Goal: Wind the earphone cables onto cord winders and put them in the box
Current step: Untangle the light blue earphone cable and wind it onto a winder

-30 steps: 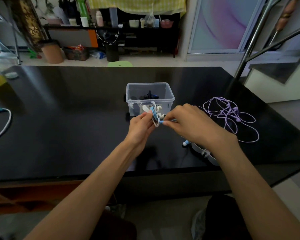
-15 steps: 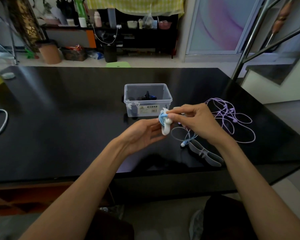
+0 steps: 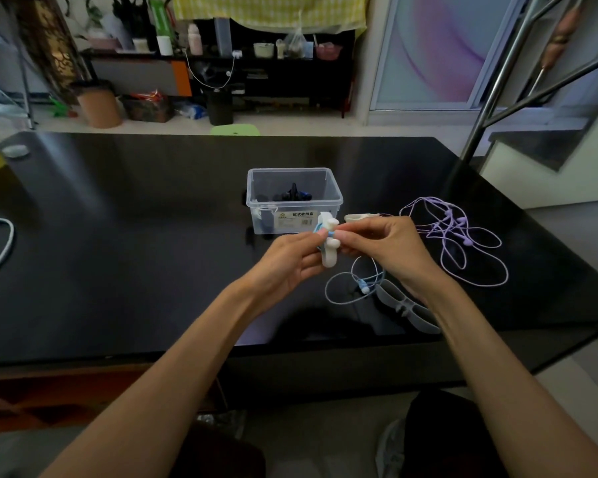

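Black glossy table fills the middle of the frame. At far left I see a white cable looping in. At centre stands a clear plastic box, open-topped, with a dark wound bundle inside and a label on its front wall. Just below it, my left hand grips a white cord winder, and my right hand pinches the blue earphone cable against it; the cable's loose loops lie on the table beneath. A translucent spare winder lies right of those loops. Further right sprawl purple earphones, unwound.
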